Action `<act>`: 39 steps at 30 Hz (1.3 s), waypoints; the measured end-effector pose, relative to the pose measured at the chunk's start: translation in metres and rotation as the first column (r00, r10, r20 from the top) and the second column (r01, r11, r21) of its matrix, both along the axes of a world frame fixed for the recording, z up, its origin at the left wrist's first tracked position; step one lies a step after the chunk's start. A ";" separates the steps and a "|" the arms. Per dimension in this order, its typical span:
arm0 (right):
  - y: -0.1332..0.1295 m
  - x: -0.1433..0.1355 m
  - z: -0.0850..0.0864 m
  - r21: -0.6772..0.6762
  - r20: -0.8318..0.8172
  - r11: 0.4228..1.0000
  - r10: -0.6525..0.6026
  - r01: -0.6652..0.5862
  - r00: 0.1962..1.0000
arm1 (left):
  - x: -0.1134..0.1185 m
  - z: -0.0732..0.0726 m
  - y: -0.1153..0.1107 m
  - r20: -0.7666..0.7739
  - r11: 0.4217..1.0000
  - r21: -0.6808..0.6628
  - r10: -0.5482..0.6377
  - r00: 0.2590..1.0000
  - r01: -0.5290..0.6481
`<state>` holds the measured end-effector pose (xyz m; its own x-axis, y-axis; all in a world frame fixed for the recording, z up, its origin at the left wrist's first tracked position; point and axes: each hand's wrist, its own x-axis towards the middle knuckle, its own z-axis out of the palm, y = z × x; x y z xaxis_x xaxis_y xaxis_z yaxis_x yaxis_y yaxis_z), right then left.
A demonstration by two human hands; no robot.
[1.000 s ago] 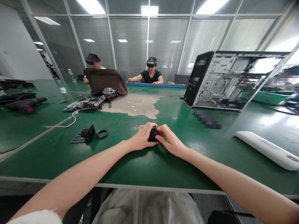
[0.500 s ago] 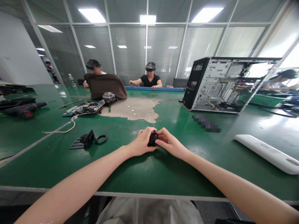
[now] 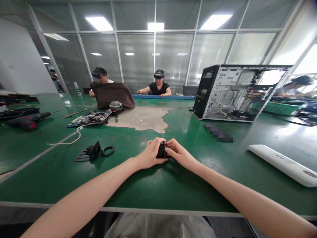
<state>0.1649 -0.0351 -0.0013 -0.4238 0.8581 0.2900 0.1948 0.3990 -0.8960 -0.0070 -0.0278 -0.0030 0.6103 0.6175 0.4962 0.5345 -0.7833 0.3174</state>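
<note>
Between my two hands, just above the green table (image 3: pixel 138 195), is a small black part (image 3: pixel 161 151) whose exact kind I cannot make out. My left hand (image 3: pixel 151 153) wraps round its left side, thumb below and fingers over the top. On its right side, my right hand (image 3: pixel 178 150) pinches the edge with thumb and fingertips. Both hands hide much of it. To the left on the tabletop lie a black bracket-like piece (image 3: pixel 92 152) with a slotted foot and a black ring (image 3: pixel 108 151).
An open computer case (image 3: pixel 210 92) stands at the back right. A long white plastic piece (image 3: pixel 282 165) lies to the right. Leftward are a circuit board (image 3: pixel 90 118), a white cable (image 3: pixel 66 143) and a power drill (image 3: pixel 29 121). Co-workers (image 3: pixel 159 87) sit across the table.
My view has tipped up slightly, so everything sits a little lower. Both hands keep their hold on the black part, with the right fingers barely shifted.
</note>
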 end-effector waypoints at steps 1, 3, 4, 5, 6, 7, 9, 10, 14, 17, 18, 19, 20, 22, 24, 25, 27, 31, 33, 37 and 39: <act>-0.002 0.000 0.001 0.011 0.012 1.000 0.010 -0.011 1.000 | 0.000 0.000 0.000 0.002 1.000 -0.002 0.002 1.000 -0.002; -0.008 0.000 0.003 0.019 0.013 0.999 0.038 -0.038 0.999 | 0.000 0.001 -0.001 0.001 1.000 -0.008 0.006 1.000 -0.006; -0.010 -0.001 0.005 0.027 0.008 0.999 0.036 -0.036 0.999 | 0.000 0.001 -0.001 -0.002 1.000 -0.010 0.006 1.000 -0.006; -0.012 -0.001 0.006 0.033 0.005 0.999 0.027 -0.027 1.000 | -0.001 0.001 -0.001 -0.005 1.000 -0.011 0.005 1.000 -0.005; -0.013 -0.002 0.007 0.037 0.002 0.999 0.014 -0.014 1.000 | -0.001 0.001 -0.001 -0.008 1.000 -0.012 0.003 1.000 -0.003; -0.013 -0.003 0.007 0.041 0.001 0.999 -0.004 0.004 1.000 | -0.001 0.001 -0.001 -0.010 1.000 -0.010 0.002 1.000 -0.002; -0.010 -0.004 0.007 0.050 -0.001 0.998 -0.042 0.042 0.999 | -0.001 0.001 -0.001 -0.008 1.000 -0.005 0.003 1.000 -0.003; -0.007 -0.004 0.006 0.055 -0.005 0.997 -0.057 0.057 0.998 | -0.001 0.001 -0.001 -0.006 1.000 -0.003 0.005 1.000 -0.005; 0.003 -0.005 0.000 0.027 -0.033 0.997 -0.065 0.066 0.997 | -0.001 0.001 0.000 -0.002 1.000 -0.014 0.008 1.000 -0.008; 0.006 -0.004 -0.004 -0.038 -0.043 0.998 -0.044 0.043 0.998 | 0.000 0.002 -0.001 0.006 1.000 -0.027 0.004 1.000 -0.004; 0.006 -0.003 -0.004 -0.049 -0.039 0.998 -0.037 0.035 0.999 | 0.000 0.002 -0.001 0.012 1.000 -0.028 0.002 1.000 -0.002; 0.004 -0.003 -0.003 -0.050 -0.032 0.998 -0.028 0.026 0.999 | 0.000 0.002 -0.001 0.016 1.000 -0.028 0.001 1.000 -0.001; 0.003 -0.003 -0.002 -0.044 -0.026 0.999 -0.019 0.017 0.999 | 0.000 0.002 -0.001 0.017 1.000 -0.028 0.001 1.000 0.000; -0.002 -0.003 0.001 -0.024 -0.023 1.000 0.002 -0.003 1.000 | 0.000 0.002 -0.002 0.015 1.000 -0.030 0.005 1.000 -0.004; -0.005 -0.003 0.005 -0.016 -0.042 0.999 0.029 -0.030 0.999 | 0.000 0.002 -0.002 0.008 0.999 -0.033 0.010 1.000 -0.010; -0.007 -0.003 0.007 -0.014 -0.053 0.999 0.037 -0.038 0.998 | -0.001 0.002 -0.002 0.008 0.999 -0.031 0.012 1.000 -0.012; -0.007 -0.004 0.008 -0.012 -0.057 1.000 0.024 -0.025 0.998 | -0.001 0.002 -0.002 0.006 1.000 -0.023 0.011 1.000 -0.010; -0.001 -0.005 0.005 -0.024 -0.050 0.999 -0.027 0.026 0.998 | -0.001 0.003 -0.002 0.001 1.000 -0.019 -0.001 1.000 0.001; 0.001 -0.006 0.002 -0.073 -0.062 0.997 -0.033 0.029 0.998 | -0.001 0.003 -0.002 0.000 1.000 -0.024 0.000 1.000 0.000; 0.000 -0.004 0.002 -0.129 -0.068 0.992 0.000 -0.009 0.998 | 0.000 0.003 -0.002 0.002 1.000 -0.030 0.005 1.000 -0.005; -0.002 -0.003 0.004 -0.085 -0.066 0.996 0.028 -0.034 0.997 | 0.000 0.002 -0.002 0.005 0.999 -0.031 0.007 1.000 -0.007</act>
